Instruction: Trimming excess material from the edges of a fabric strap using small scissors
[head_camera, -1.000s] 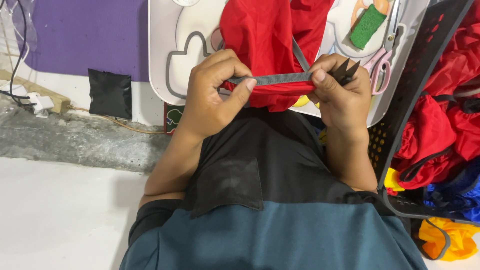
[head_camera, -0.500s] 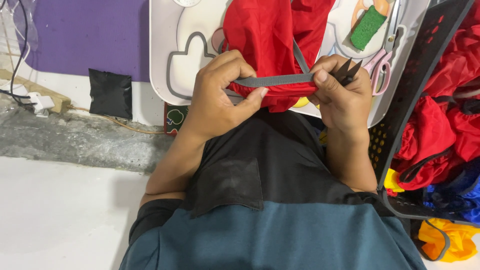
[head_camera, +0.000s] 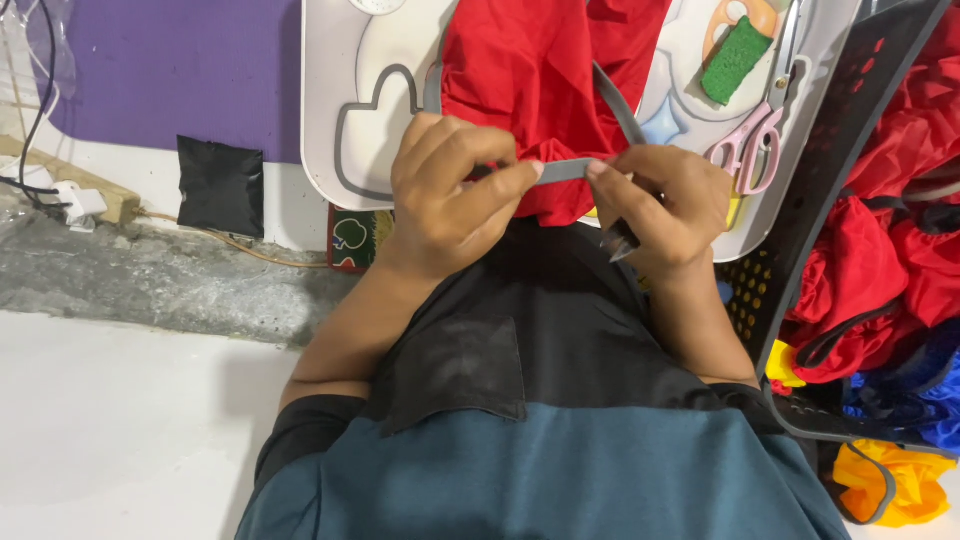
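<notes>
A grey strap (head_camera: 565, 170) runs between my two hands, over a bunched red fabric piece (head_camera: 540, 90) that lies on a white tray-like board (head_camera: 340, 110). My left hand (head_camera: 450, 190) pinches the strap's left part between thumb and fingers. My right hand (head_camera: 665, 205) pinches the other end, and a dark frayed strap tip (head_camera: 620, 243) sticks out below its fingers. A second length of the strap (head_camera: 618, 105) runs up across the red fabric.
Pink-handled scissors (head_camera: 750, 150), a green scrubby pad (head_camera: 735, 60) and an orange ring lie on the board's right. A black perforated basket (head_camera: 830, 190) at right holds red, blue and yellow fabric bundles (head_camera: 900, 230). A purple mat (head_camera: 170, 70) and a black patch (head_camera: 220, 185) lie at left.
My hands have drawn closer together along the strap. The stretch of grey strap between them is shorter. The frayed tip now points down below my right hand.
</notes>
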